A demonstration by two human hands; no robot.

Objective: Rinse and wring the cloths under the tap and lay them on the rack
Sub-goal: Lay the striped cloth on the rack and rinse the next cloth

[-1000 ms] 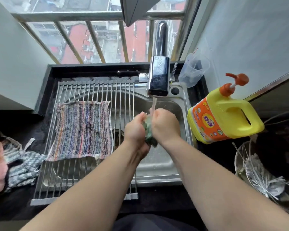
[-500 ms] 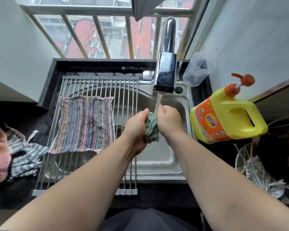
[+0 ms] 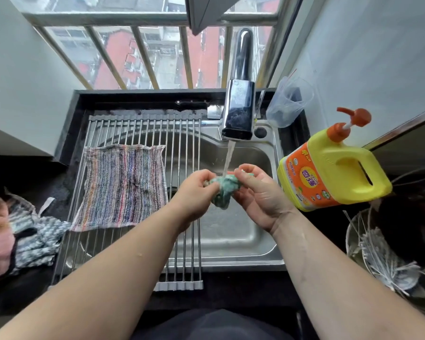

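- Green cloth, bunched into a wet wad, sits between my two hands above the sink, directly under the tap. The stream of water lands on its top.
- My left hand grips the wad's left side, fingers curled in on it.
- My right hand holds the right side with the palm turned up towards me. Its thumb and fingertips are curled and pinch the cloth.
- A striped cloth lies spread flat on the rack, which covers the left part of the sink. It is just beside my left wrist but clear of it.
- My left forearm crosses above the rack's right-hand bars.
- A yellow detergent bottle with an orange pump stands on the counter to the right of the sink, near my right hand but not touching it.
- A clear plastic cup stands in the back right corner, beside the tap.
- A heap of blue-and-white patterned fabric lies on the dark counter to the left of the rack.
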